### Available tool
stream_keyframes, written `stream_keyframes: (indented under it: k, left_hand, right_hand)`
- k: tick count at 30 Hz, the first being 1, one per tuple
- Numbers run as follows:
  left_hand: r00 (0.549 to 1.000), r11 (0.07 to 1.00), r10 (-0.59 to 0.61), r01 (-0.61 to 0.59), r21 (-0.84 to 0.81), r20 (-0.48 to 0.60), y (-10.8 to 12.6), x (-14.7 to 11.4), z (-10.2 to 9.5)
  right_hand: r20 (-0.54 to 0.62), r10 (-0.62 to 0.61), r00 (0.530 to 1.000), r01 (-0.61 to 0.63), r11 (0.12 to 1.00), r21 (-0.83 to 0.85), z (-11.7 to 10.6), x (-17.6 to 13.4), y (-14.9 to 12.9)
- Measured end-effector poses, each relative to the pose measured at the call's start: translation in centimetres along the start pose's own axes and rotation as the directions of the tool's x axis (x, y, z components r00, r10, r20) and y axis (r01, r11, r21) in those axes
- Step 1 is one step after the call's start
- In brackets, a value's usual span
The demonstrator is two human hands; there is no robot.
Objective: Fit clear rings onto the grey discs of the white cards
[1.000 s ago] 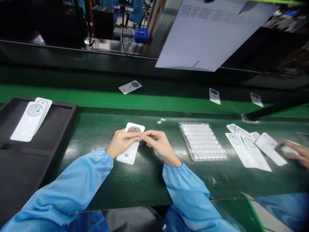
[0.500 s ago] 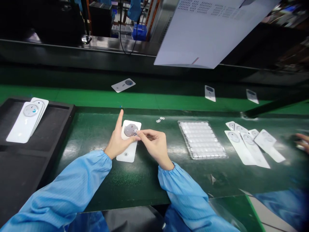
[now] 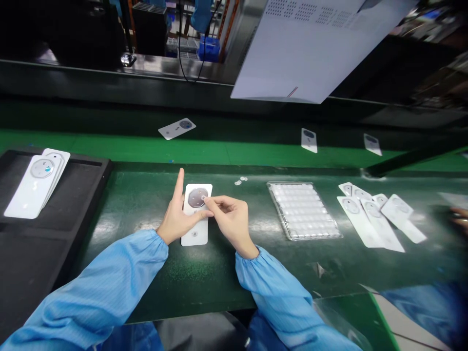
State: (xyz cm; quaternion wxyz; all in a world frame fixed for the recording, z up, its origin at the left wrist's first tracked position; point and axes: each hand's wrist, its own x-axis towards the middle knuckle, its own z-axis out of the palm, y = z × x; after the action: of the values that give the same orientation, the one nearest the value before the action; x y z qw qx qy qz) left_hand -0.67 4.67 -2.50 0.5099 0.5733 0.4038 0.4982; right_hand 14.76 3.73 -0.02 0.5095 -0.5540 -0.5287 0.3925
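Observation:
A white phone back cover (image 3: 195, 236) with a dark octagonal camera area (image 3: 197, 197) lies flat on the green bench. My left hand (image 3: 179, 214) rests along its left side, index finger stretched forward and thumb laid across the cover. Above the cover's right edge, my right hand (image 3: 231, 214) pinches a small pale round piece (image 3: 204, 197) at the camera area. Fingertips hide part of that piece, and I cannot tell whether it touches the cover. Several similar small pale discs (image 3: 238, 183) lie on the bench beyond my right hand.
Right of my hands is a clear plastic tray (image 3: 305, 210) of white pieces, then a spread of white covers (image 3: 365, 224). More covers lie on the green belt (image 3: 241, 153) and in a black tray (image 3: 84, 180) at left. A co-worker's hand (image 3: 459, 217) shows at far right.
The cover under my hands has turned slightly, standing straighter to my view. Covers on the belt have shifted left. My hands keep nearly the same pose, and the co-worker's hand has moved slightly.

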Motion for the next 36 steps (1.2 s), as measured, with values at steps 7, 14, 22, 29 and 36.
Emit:
stream_keyframes:
  k: [7, 14, 22, 29, 36]
  left_hand:
    - [0.996, 0.994, -0.071, 0.066, -0.09, -0.055, 0.5, -0.3, 0.4]
    - [0.985, 0.959, -0.153, 0.129, -0.253, -0.078, 0.8, 0.4, 0.6]
    - [0.952, 0.898, -0.265, 0.187, -0.399, -0.151, 0.3, 0.9, 0.5]
    - [0.983, 0.992, 0.026, -0.003, 0.125, -0.184, -0.1, 6.0, -4.7]
    - [0.93, 0.793, 0.222, 0.003, 0.609, -0.294, 3.4, 16.8, -11.8]
  right_hand:
    - [0.057, 0.035, 0.998, -0.035, 0.999, 0.002, -0.5, 0.8, 0.0]
    - [0.133, 0.033, 0.991, -0.045, 0.995, 0.09, -1.2, 1.3, 0.0]
    - [0.294, 0.09, 0.952, -0.114, 0.991, 0.066, -0.6, -0.8, 1.3]
    - [0.2, 0.024, 0.98, -0.018, 0.999, -0.03, -1.1, 6.1, -1.0]
    - [0.07, -0.116, 0.991, 0.124, 0.986, -0.115, -2.1, 13.6, -2.8]
